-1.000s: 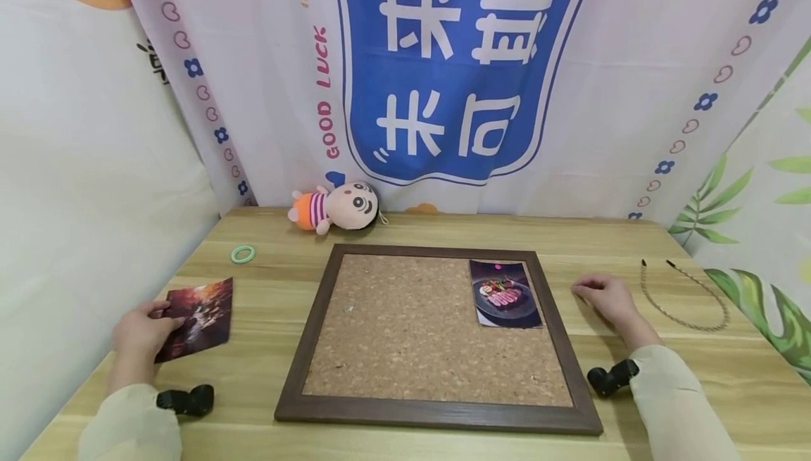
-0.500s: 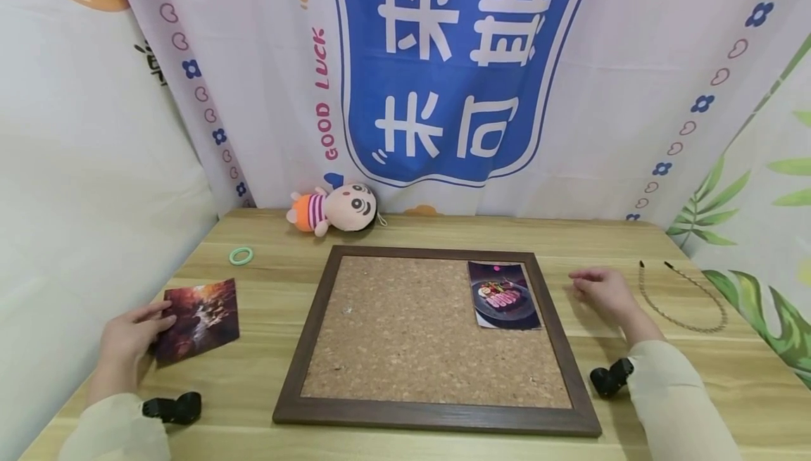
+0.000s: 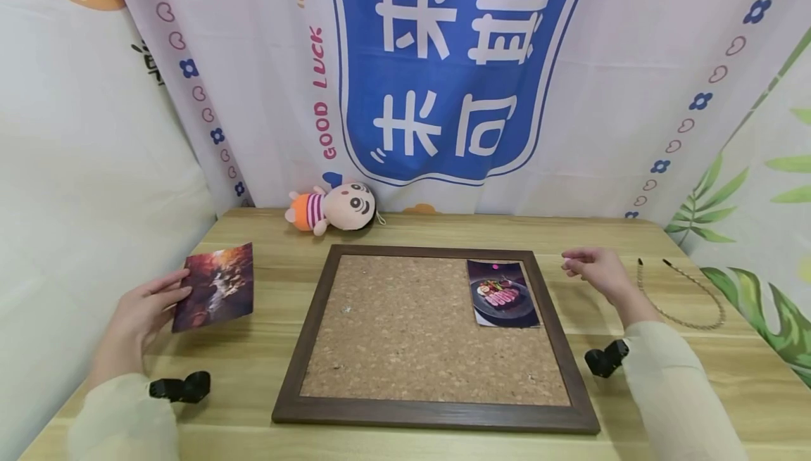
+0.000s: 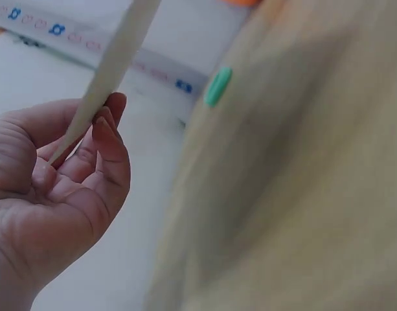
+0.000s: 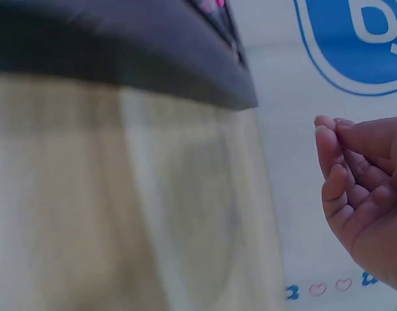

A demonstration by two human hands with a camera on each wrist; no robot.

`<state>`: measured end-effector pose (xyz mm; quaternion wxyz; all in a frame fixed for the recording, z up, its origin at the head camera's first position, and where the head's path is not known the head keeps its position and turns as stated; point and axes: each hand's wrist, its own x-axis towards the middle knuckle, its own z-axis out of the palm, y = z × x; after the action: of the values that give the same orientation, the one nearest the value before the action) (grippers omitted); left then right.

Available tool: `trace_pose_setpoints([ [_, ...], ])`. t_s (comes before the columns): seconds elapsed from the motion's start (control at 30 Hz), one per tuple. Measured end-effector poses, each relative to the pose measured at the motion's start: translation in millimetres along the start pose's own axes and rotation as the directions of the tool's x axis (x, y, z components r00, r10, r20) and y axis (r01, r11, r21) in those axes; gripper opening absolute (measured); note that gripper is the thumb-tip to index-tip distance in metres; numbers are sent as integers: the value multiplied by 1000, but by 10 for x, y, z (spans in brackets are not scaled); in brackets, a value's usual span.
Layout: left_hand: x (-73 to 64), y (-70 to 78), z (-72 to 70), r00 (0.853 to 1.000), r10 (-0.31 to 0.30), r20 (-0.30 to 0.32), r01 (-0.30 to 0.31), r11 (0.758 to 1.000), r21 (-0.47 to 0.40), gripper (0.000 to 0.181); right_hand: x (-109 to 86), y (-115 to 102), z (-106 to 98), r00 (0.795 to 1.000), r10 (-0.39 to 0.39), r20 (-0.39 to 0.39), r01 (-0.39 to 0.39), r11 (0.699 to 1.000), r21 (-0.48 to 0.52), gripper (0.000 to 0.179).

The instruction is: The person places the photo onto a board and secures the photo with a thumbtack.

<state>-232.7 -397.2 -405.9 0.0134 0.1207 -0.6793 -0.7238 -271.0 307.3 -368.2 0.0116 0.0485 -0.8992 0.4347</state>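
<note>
My left hand (image 3: 136, 317) grips a photo print (image 3: 218, 288) by its left edge, thumb on one side and fingers on the other. The print shows a stream among orange trees and is raised above the table, tilted. In the left wrist view the print (image 4: 114, 65) is seen nearly edge-on. My right hand (image 3: 598, 274) is raised to the right of the cork board (image 3: 431, 334), thumb and fingertips pressed together. Whether something tiny sits between those fingertips I cannot tell. Another photo print (image 3: 503, 299), of a steak dish, hangs on the board's upper right under a pink pin (image 3: 495, 267).
Behind the board a plush doll (image 3: 332, 209) lies at the table's back edge. A braided cord (image 3: 697, 320) with dark tips curves right of my right hand. A green ring (image 4: 218, 87) lies on the table at the left. Patterned cloth hangs behind.
My left hand has lifted the stream print off the table, up and slightly right. My right hand has risen a little, its fingertips drawn together.
</note>
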Motion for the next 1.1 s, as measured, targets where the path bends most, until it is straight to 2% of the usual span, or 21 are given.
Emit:
trace_pose_setpoints([
  [0.1,181,-46,49,1000,18,25,-18,1000,-5,46,52,-96,12,1000,-19,-16,19,1000,3,32],
  [0.2,231,-3,234,999,16,46,-18,999,31,48,118,-199,43,999,-41,-28,42,999,12,31],
  [0.27,216,59,401,998,18,66,-22,998,65,49,167,-273,76,998,-50,-32,51,998,27,31],
  [0.37,155,171,678,994,47,97,-53,996,67,48,253,-403,140,996,-69,-51,71,997,40,30],
  [0.47,72,312,973,990,65,129,-70,997,36,48,329,-558,225,992,-93,-90,99,993,59,28],
  [0.53,8,400,1159,981,70,180,-77,996,36,52,370,-665,300,987,-115,-112,125,988,96,27],
  [0.6,-20,437,1328,980,61,191,-67,997,25,55,394,-775,392,983,-136,-123,152,979,136,25],
  [0.73,-6,410,1599,977,52,206,-63,997,45,55,435,-955,598,978,-173,-120,193,964,185,20],
  [0.87,50,323,1805,976,38,215,-58,994,90,53,490,-1081,821,973,-203,-114,225,947,230,18],
  [1.1,64,182,2057,977,-12,211,-32,979,203,48,569,-1273,1262,981,-182,-65,193,928,318,16],
])
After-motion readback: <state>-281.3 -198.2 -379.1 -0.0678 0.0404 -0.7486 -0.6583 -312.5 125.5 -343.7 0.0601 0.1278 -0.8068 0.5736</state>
